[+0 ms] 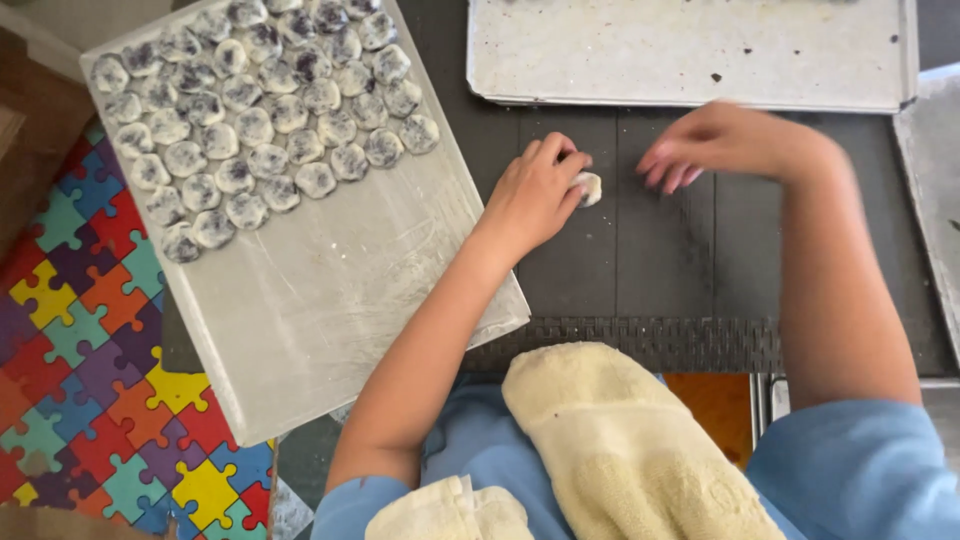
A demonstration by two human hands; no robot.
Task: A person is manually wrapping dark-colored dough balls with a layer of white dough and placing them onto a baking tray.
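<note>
A dark worktop [660, 270] is seen from above, with two bare arms reaching onto it from the bottom of the view. A small pale dough ball [588, 187] is pinched in the grip of the left hand [530, 195], fingers and thumb closed around it, just above the worktop near the centre. The right hand [715, 145] is held at about 2 o'clock from the dough ball, close by but apart from it, fingers curled downward and blurred; whether its grip is together or apart cannot be told. At 10 o'clock, a floured tray [320, 300] is set at a tilt, its upper part packed with rows of round dough pieces [260, 120] with dark filling showing through. A second flat tray [690, 50] lies at 12 o'clock. A cream towel [620, 440] is draped over a blue-clothed lap at 6 o'clock. A colourful puzzle-piece mat [90, 380] covers the floor at 8 o'clock.
</note>
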